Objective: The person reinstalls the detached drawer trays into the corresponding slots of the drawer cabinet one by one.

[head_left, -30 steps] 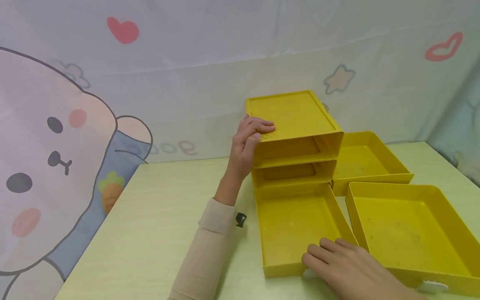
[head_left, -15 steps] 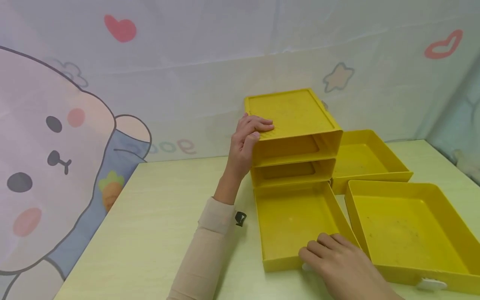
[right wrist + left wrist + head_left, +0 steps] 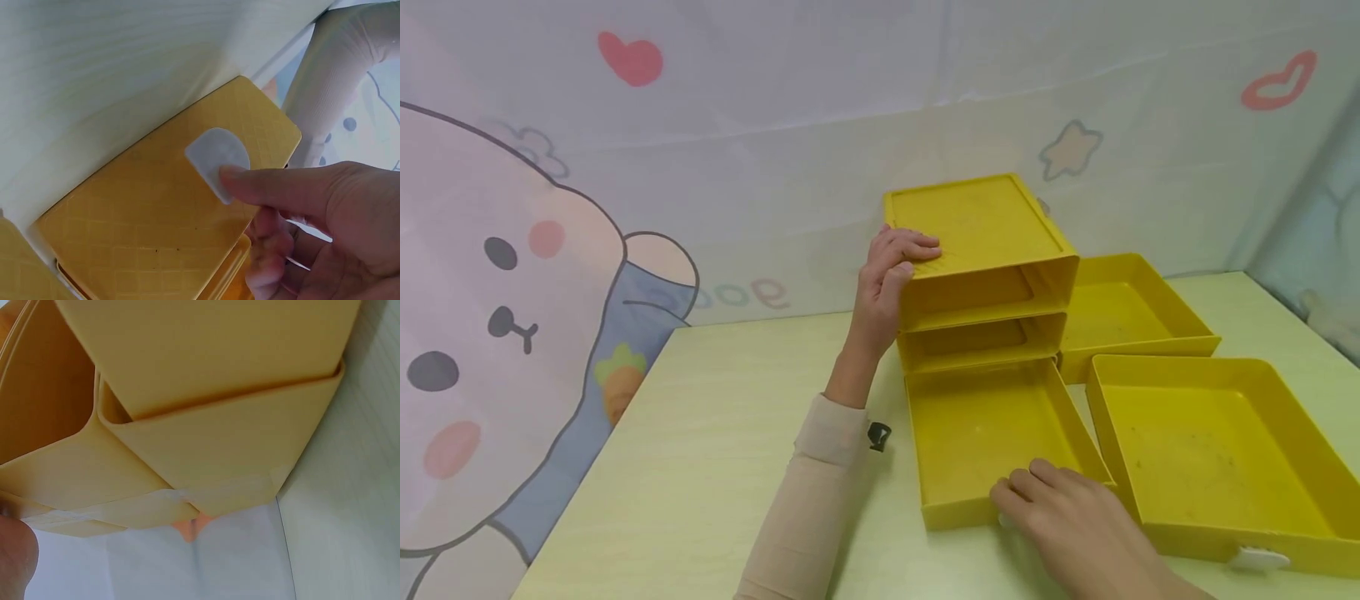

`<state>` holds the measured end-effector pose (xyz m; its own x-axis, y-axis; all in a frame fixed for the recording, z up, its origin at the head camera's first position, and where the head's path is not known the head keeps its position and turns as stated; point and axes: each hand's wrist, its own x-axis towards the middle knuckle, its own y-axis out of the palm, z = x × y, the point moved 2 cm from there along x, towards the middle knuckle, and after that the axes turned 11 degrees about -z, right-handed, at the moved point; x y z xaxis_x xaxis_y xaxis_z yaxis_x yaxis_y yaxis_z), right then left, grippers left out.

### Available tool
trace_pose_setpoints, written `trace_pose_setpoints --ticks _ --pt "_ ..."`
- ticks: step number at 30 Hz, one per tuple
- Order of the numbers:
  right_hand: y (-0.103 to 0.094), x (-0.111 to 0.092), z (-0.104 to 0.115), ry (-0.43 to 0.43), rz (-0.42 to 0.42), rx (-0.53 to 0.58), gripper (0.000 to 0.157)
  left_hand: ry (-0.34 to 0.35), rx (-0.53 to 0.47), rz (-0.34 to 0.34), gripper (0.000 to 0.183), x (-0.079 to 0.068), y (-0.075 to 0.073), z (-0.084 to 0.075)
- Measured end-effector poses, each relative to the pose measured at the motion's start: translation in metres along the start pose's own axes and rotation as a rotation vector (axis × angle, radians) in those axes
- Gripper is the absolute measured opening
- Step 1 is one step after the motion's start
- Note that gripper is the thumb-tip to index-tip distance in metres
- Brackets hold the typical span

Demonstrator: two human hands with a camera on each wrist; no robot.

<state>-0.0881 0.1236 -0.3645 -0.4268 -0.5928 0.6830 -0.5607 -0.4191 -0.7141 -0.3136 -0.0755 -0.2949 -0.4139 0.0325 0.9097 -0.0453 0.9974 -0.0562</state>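
Pinching the front of the yellow drawer (image 3: 973,425) between thumb and curled fingers of the right hand (image 3: 1067,517), the rest beyond them in the lowest slot, guide squarely while bracing the cabinet (image 3: 988,221) under close-set fingers of the left hand (image 3: 882,279).

Three drawers (image 3: 1217,442), one cabinet (image 3: 977,225), two visible handles (image 3: 1260,559).

Drawer (image 3: 212,350) partway inside yellow casing (image 3: 219,453)

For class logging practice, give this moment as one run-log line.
left hand: rests on yellow cabinet; right hand: grips lowest drawer front, thumb on white handle; lowest drawer: partly inserted; near drawer, far drawer: on table
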Motion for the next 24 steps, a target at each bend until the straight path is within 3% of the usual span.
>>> trace_pose_setpoints --ticks 7,24 --pt "0.004 0.010 -0.005 0.117 0.110 0.024 0.043 0.003 0.001 -0.003 0.045 0.002 -0.003 0.002" --pt "0.009 0.020 -0.005 0.124 0.078 -0.070 0.043 -0.011 0.000 0.000 0.045 0.001 0.000 0.000"
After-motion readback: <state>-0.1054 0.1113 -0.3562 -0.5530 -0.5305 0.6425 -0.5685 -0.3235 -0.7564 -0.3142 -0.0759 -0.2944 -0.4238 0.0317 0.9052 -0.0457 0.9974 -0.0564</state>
